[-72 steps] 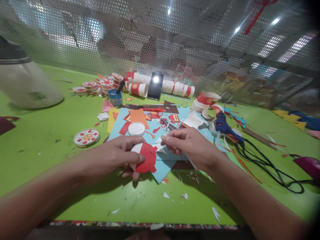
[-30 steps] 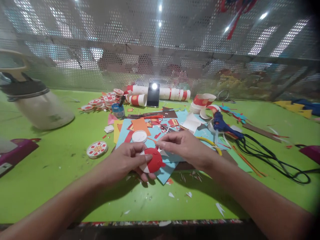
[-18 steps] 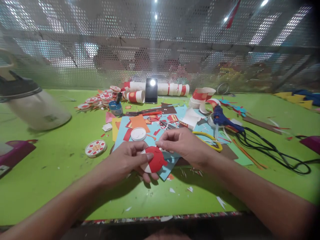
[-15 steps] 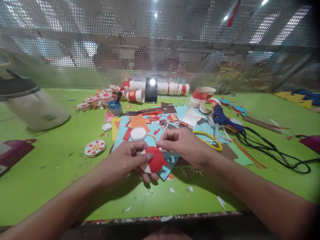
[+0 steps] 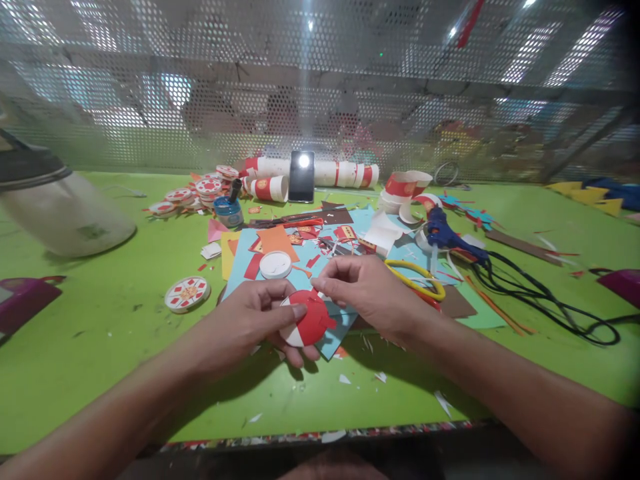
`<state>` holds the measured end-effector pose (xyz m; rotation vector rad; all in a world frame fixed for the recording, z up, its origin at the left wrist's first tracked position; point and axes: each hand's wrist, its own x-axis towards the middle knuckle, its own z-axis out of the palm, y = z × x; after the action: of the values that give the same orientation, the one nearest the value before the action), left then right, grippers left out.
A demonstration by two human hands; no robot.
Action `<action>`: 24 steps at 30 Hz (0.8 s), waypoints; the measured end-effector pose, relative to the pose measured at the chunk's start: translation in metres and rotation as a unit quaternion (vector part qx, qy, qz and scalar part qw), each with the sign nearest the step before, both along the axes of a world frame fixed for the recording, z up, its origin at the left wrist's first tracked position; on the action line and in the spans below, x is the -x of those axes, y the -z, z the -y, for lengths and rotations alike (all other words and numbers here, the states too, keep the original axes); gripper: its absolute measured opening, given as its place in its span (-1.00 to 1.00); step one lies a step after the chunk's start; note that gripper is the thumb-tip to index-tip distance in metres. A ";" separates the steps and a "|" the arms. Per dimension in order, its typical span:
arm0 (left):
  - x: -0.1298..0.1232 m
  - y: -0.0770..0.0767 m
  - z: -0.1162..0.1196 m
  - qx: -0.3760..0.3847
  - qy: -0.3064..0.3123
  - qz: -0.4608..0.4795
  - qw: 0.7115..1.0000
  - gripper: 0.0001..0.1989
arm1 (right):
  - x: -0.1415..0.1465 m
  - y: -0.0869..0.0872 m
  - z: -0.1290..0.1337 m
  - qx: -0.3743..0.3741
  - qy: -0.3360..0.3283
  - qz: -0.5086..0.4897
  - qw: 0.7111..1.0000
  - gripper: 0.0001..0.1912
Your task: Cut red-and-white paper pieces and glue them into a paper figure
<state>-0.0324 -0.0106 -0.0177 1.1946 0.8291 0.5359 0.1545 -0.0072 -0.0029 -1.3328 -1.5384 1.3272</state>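
Observation:
My left hand [image 5: 260,320] is closed on a round paper disc [image 5: 311,321], its thumb on the face and its other fingers behind. Most of the disc is red, with a white part at the lower left and a small red tab sticking out at the right. At the disc's upper edge, my right hand [image 5: 350,283] pinches a small red paper piece [image 5: 315,289], partly hidden by the fingertips. Just beyond the hands, a shallow white round lid [image 5: 275,265] lies on light blue paper [image 5: 241,270]. A white disc with red patches [image 5: 187,294] rests to the left.
Scissors with yellow handles [image 5: 417,280] and a blue glue gun [image 5: 443,233] with a black cord lie at the right. Behind are a blue jar [image 5: 229,212], a propped phone [image 5: 302,179] and red-and-white paper cups [image 5: 270,189]. A large container [image 5: 75,213] stands left on the green table [image 5: 115,353].
Both hands keep nearly the same hold at the disc. The view has shifted slightly; otherwise the things on the table lie as before.

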 end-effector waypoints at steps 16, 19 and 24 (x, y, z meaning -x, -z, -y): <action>0.001 0.002 0.000 -0.007 0.008 0.001 1.000 -0.76 | 0.002 -0.001 0.000 -0.042 0.011 0.045 0.998 -0.82; 0.002 0.002 0.001 -0.008 0.009 -0.002 1.000 -0.76 | 0.002 0.000 0.000 -0.047 0.010 0.042 0.998 -0.83; 0.002 0.002 0.000 0.001 0.002 0.009 1.000 -0.80 | 0.001 0.000 0.000 -0.044 0.003 0.024 0.999 -0.82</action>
<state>-0.0342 -0.0106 -0.0195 1.1879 0.8120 0.5420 0.1533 -0.0075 -0.0033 -1.3219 -1.6057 1.2180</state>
